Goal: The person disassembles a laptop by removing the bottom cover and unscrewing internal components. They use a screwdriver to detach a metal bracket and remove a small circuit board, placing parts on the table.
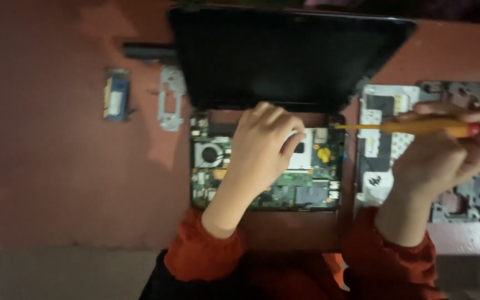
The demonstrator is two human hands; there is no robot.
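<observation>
Nearest the camera, two rust-red sleeves (206, 258) are coming up from the 6 o'clock edge. The left hand (259, 150) is resting palm-down on the exposed circuit board (306, 191) of an opened laptop base (268, 219), its fingers loosely curled together toward 1 o'clock and gripping nothing that can be made out. A round cooling fan (209, 154) is showing just at 9 o'clock of that hand, and a small yellow part (324, 154) is sitting at 3 o'clock of it.

The right hand (445, 158) is clamping around the handle of a screwdriver (406, 126), which is yellow-orange with a red cap. Its long axis is running nearly level across the view, from 3 o'clock to 9 o'clock, with the red cap at the 3 o'clock end and the thin metal tip pointing toward 9 o'clock, reaching the top right corner of the board. Whether the tip is touching anything is too blurred to tell.

Under the right hand, a pale removed panel (376, 144) and a grey frame (462, 194) are lying on the reddish table (56, 166).

Farther off, the dark laptop lid (284, 55) is standing open toward 12 o'clock. At 10 o'clock, a metal bracket (171, 99), a small blue module (116, 94) and a black bar (148, 51) are lying apart on the table.
</observation>
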